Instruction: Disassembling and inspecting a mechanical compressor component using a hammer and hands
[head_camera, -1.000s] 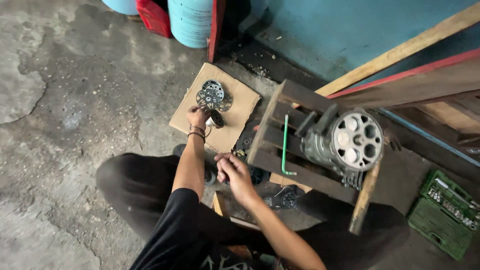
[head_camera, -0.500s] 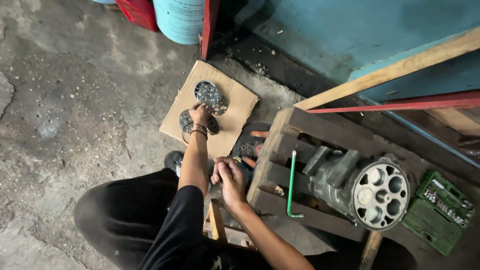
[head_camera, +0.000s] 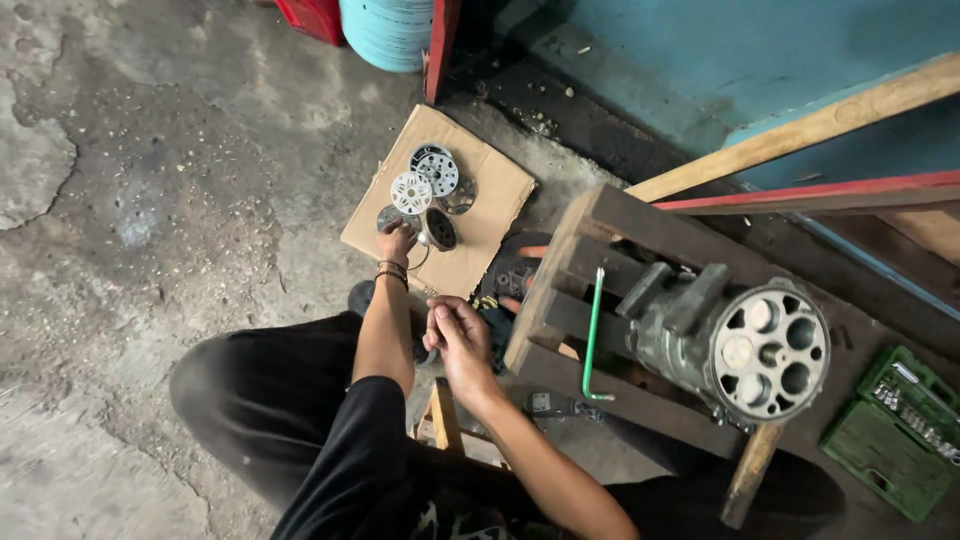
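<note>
The left hand (head_camera: 397, 240) reaches out and rests its fingers on round metal discs (head_camera: 428, 180) lying on a piece of cardboard (head_camera: 500, 190) on the concrete floor, while the right hand (head_camera: 455, 335) stays loosely curled, gripping nothing visible, beside a wooden stand (head_camera: 570, 270) carrying a grey cylinder block (head_camera: 740, 340).

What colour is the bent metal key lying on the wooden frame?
Green. The L-shaped hex key shows clearly in the head view, lying on the wooden frame.
</note>
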